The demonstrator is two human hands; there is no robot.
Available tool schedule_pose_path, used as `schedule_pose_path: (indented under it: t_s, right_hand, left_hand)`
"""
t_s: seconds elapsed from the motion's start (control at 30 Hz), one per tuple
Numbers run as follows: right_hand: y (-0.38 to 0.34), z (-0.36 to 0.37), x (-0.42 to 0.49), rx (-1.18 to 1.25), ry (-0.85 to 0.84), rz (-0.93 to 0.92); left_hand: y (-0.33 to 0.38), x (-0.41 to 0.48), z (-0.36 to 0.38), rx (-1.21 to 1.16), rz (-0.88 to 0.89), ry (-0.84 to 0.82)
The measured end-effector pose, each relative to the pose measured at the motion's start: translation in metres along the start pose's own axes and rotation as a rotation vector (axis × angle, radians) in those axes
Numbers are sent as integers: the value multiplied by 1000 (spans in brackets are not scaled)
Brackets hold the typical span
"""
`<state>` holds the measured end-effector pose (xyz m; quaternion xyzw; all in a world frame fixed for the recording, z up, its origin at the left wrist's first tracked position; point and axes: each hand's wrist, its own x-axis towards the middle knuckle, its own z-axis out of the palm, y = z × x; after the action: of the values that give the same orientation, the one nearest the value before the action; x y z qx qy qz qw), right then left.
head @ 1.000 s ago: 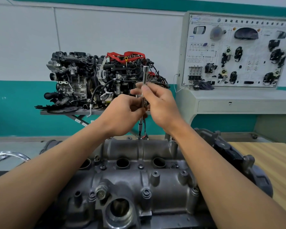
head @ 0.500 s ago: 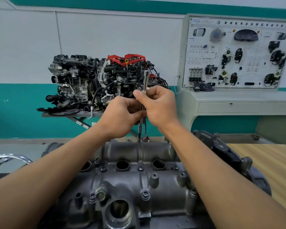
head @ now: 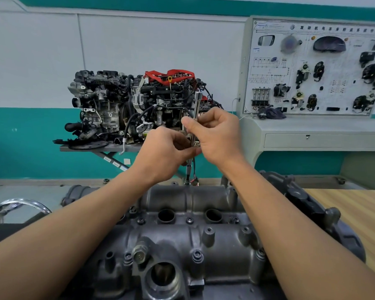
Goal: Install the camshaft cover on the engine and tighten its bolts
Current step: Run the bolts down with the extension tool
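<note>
Above one camshaft cover (head: 182, 241), two hands (head: 167, 152) (head: 218, 137) grip one upright tool (head: 197, 105).

All that's visible of you here is your left hand (head: 165, 152) and right hand (head: 219, 137), both bare. Same goes for your left forearm (head: 74, 224) and right forearm (head: 290, 224), bare right down to where the shot cuts them off. Can't tell what you're wearing above that.

Bright even light, soft shadows, wide-angle bowing
</note>
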<state>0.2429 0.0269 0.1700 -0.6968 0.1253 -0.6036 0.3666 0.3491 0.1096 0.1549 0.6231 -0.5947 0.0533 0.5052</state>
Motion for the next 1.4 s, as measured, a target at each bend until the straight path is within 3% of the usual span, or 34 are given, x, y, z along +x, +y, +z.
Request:
schedule_pose_path:
  t_s: [0.07,0.27,0.37,0.47,0.57,0.7,0.83,0.93,1.0,1.2,1.33,1.4]
  right_hand:
    - [2,-1,1,30,-1,22]
    - [1,-9,1,135,-281,82]
    - [1,-7,0,20,-177,18]
    - [2,-2,-2,-11,-45,4]
    - [1,-3,-1,46,-131,47]
    - [1,-9,-2,84,-320,57]
    - [0,-5,-3,-53,-162,-8]
    - [1,2,-5,-64,-31,22]
    - [0,2,-5,-44,-63,46]
    - [-4,-5,-5,129,-342,94]
    - [-2,-3,-5,-82,-251,13]
    - [-1,-1,-5,-99,-143,23]
  left_hand:
    - [0,1,0,8,-8,4]
    - [2,5,-6,-29,-33,-199]
    - [3,2,-3,13,-25,-234]
    - [1,1,-1,84,-31,-135]
    - [1,1,-2,30,-52,-75]
    - [4,3,-7,-37,-68,-210]
    - [6,1,-7,-2,-54,-256]
    - [6,0,-3,10,-55,-111]
    - [5,0,-2,11,-58,-50]
    - [7,1,-7,18,-2,-189]
    - [8,1,-6,12,-2,-237]
    - [7,-1,-2,128,2,-164]
